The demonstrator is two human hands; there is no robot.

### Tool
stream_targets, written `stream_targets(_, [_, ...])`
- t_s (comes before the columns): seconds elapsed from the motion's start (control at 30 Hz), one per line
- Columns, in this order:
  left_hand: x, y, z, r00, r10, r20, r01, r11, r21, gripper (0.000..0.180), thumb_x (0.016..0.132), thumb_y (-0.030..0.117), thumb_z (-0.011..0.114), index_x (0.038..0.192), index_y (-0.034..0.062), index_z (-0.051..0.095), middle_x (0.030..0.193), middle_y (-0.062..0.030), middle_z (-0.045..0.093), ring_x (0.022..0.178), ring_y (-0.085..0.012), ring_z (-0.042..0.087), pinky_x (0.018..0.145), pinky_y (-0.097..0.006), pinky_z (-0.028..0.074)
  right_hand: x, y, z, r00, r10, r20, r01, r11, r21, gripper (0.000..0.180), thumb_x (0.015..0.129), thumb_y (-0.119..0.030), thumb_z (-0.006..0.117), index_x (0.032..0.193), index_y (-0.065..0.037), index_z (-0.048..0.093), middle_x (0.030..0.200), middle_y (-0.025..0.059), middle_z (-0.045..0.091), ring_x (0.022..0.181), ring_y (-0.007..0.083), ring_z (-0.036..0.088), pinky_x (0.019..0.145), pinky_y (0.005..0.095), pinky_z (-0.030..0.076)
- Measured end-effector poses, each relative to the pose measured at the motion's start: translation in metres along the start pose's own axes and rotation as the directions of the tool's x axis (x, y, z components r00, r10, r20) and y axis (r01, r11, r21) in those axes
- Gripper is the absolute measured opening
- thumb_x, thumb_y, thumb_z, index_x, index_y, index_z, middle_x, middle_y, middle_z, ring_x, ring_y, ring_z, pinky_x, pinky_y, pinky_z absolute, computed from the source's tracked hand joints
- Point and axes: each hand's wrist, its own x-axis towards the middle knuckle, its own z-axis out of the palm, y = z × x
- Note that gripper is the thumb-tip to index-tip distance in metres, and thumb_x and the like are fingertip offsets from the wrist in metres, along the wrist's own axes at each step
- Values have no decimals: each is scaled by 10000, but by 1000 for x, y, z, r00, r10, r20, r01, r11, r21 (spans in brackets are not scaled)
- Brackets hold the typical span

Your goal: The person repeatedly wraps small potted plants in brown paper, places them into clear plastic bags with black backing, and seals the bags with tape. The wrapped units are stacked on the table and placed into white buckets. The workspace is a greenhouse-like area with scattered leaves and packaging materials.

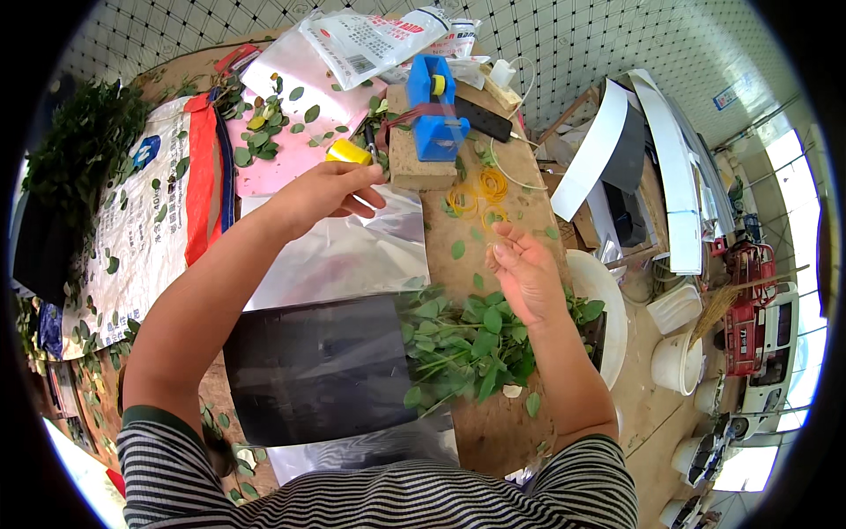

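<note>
White printed bag (pixel 374 40) w/ red label at counter's (pixel 493 423) far edge; white sack (pixel 145 220) w/ red band at left, strewn w/ leaves. Left hand (pixel 322 194) hovers over clear film (pixel 352 256), fingers loosely curled, empty, near yellow roll (pixel 349 152). Right hand (pixel 527 275) above leafy sprigs (pixel 463 344), fingers half-open, pinching thin yellow band (pixel 495 218) by the band pile (pixel 478 194). White tub (pixel 612 309) at right; contents hidden

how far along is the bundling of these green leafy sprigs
Early, it seems. Done: a pile of green leafy sprigs lies gathered by the black sheet, unbound. In hand: the right hand is raised over the wooden table, seemingly with a thin yellow rubber band; the left hand hovers near the yellow tape roll. Left: more leafy branches wait at far left.
</note>
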Motion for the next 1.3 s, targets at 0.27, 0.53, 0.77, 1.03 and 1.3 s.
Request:
stream_targets(0.27, [170,-8,73,947,109,-303,-195,944,-268,269,773,264,686,750,2,628,660,-65,627,445,-117,525,445,-233,428,-9,17,-3,985,173,-3,-172,978,120,201,817,-112,636,1007,-58,598,839,-26,555,752,72,496,707,222,399])
stream_targets(0.53, [-9,53,29,876,478,-59,-474,878,69,353,914,328,490,1038,17,604,828,-46,652,692,-90,580,698,-214,466,-96,-14,47,969,135,209,-147,988,45,217,828,-75,607,1030,-21,551,782,-20,550,713,60,506,660,203,411])
stream_targets(0.77, [-99,-71,59,885,447,-129,-369,843,391,247,839,280,617,923,55,677,946,-42,631,848,-138,572,793,-314,436,-210,60,64,856,482,189,-494,869,20,164,858,-151,594,963,-25,580,717,-23,525,667,54,480,609,176,391])
stream_targets(1.03, [-100,-95,82,820,544,-180,-124,476,871,227,794,239,630,939,75,570,997,-46,612,864,-227,593,771,-320,458,-256,110,61,917,398,22,-398,913,85,142,874,-193,569,853,-54,586,717,-20,517,646,57,450,574,183,361])
stream_targets(1.3, [-192,-77,122,931,269,248,-255,-8,967,1163,433,448,828,1397,230,215,1422,-202,200,1288,-393,257,1002,-574,222,-251,121,50,904,422,67,-427,895,131,163,893,-170,536,898,-12,574,684,-2,506,630,89,461,593,228,388])
